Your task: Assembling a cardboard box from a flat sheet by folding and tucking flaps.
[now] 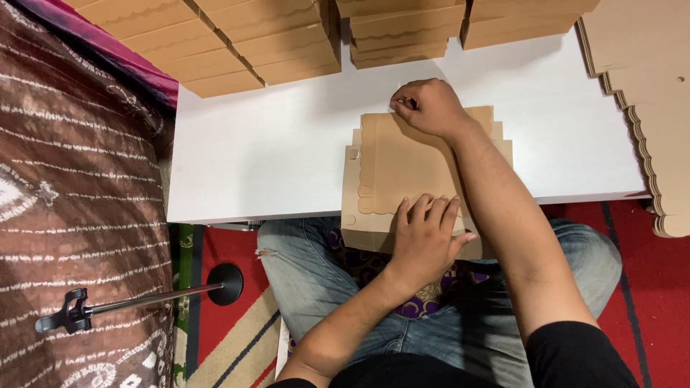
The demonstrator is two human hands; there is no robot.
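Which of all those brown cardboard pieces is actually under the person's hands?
The scalloped-edge cardboard sheet at the table's near edge; both hands press it, while the other stacks lie untouched at the far edge and right.

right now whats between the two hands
In the head view, only the flat cardboard sheet spans between the left hand and the right hand; both press on it.

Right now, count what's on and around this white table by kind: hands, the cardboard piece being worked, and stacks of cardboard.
Hands: 2, left hand and right hand
Flat cardboard piece under both hands: 1
Stacks of folded cardboard at the table's far edge: about 5
Stack of flat cardboard sheets: 1
Total: about 9
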